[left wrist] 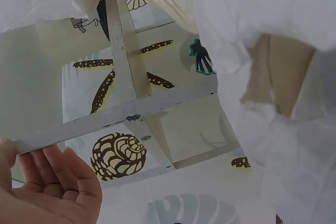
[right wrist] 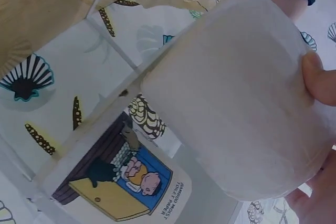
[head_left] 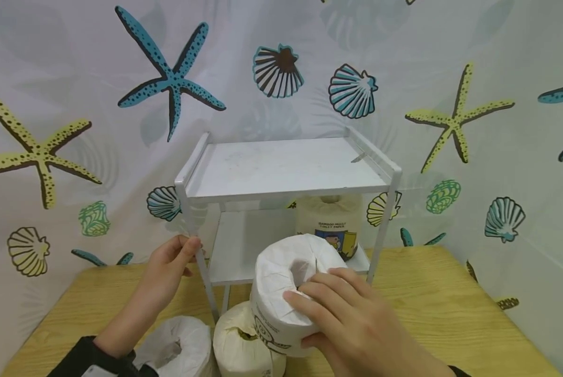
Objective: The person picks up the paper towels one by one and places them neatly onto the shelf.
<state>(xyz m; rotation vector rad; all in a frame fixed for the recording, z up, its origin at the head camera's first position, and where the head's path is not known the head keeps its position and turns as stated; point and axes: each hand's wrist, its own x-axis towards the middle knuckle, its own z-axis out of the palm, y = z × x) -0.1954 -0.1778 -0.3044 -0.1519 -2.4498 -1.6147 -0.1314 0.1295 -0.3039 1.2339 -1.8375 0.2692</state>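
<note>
My right hand [head_left: 356,319] grips a white wrapped paper roll [head_left: 281,283], fingers at its top hole and thumb on its side, tilted in front of the shelf's lower tier. The same roll [right wrist: 236,93] fills much of the right wrist view. My left hand [head_left: 173,267] pinches the front left leg of the white shelf [head_left: 286,167]; in the left wrist view the hand [left wrist: 52,182] holds that leg. A yellowish roll printed "toilet paper" [head_left: 328,214] stands on the lower tier at the right.
A white roll [head_left: 182,345] and a cream roll [head_left: 243,340] stand side by side on the wooden table [head_left: 432,298], at the near left of the shelf. Behind hangs a white cloth [head_left: 281,120] with starfish and shells.
</note>
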